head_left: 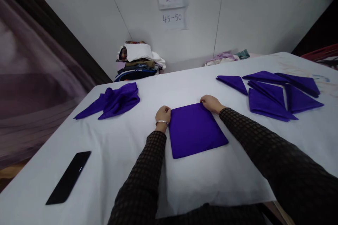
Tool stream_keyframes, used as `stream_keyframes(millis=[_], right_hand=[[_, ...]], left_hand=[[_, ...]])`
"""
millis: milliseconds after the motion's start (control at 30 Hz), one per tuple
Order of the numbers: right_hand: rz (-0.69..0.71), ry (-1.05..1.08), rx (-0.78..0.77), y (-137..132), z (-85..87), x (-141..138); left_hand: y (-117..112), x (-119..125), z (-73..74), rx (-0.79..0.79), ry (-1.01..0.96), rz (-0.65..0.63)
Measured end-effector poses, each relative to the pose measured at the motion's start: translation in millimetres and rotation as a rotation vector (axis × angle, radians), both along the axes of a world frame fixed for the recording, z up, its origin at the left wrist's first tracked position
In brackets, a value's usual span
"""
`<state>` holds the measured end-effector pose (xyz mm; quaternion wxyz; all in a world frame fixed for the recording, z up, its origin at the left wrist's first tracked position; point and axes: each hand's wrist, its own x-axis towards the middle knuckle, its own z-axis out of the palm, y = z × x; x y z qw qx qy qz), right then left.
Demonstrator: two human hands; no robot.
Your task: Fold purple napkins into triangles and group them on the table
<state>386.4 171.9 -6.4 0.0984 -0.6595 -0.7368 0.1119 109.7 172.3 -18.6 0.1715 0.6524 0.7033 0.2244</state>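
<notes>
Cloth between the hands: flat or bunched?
Flat: the purple cloth lies smooth and four-sided, the left hand and right hand at its far corners. Number of layers: cannot tell.

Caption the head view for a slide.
Left hand and right hand hold the far corners of a purple cloth square on a white-covered table.

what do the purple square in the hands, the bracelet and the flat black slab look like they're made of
Purple square: fabric, mostly matte, with a finely notched lower edge; fibre unclear.
Bracelet: probably metal, going by its silvery shine.
Black slab: perhaps glass or glossy plastic, judging by a small bright glint on its smooth dark face.
</notes>
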Motion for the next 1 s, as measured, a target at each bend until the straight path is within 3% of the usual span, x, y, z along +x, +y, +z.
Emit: stream_keyframes(millis=[233,300,367,467,600,1000], right_hand=[[-0.065,-0.016,0.050,-6.1,9.1,-4.5],[0.026,0.009,0.135,-17.0,15.3,-25.3],[0.209,0.069,0.193,-32.5,18.4,-56.9],[0.451,0.120,0.168,-54.2,14.5,-108.3],[0.467,0.118,0.120,-60.6,1.0,-144.9],[0.453,0.060,0.068,-53.1,-14.6,-131.8]], left_hand=[[0.6,1.8,-3.4,0.003,-0.026,-0.015],[0.1,1.7,-3.0,0.003,-0.032,-0.021],[-0.3,1.5,-2.6,0.004,-0.039,-0.025],[0.1,0.8,-2.2,-0.003,-0.053,-0.030],[1.6,-0.6,-2.0,-0.026,-0.069,-0.031],[0.5,1.7,-1.5,-0.010,-0.034,-0.020]])
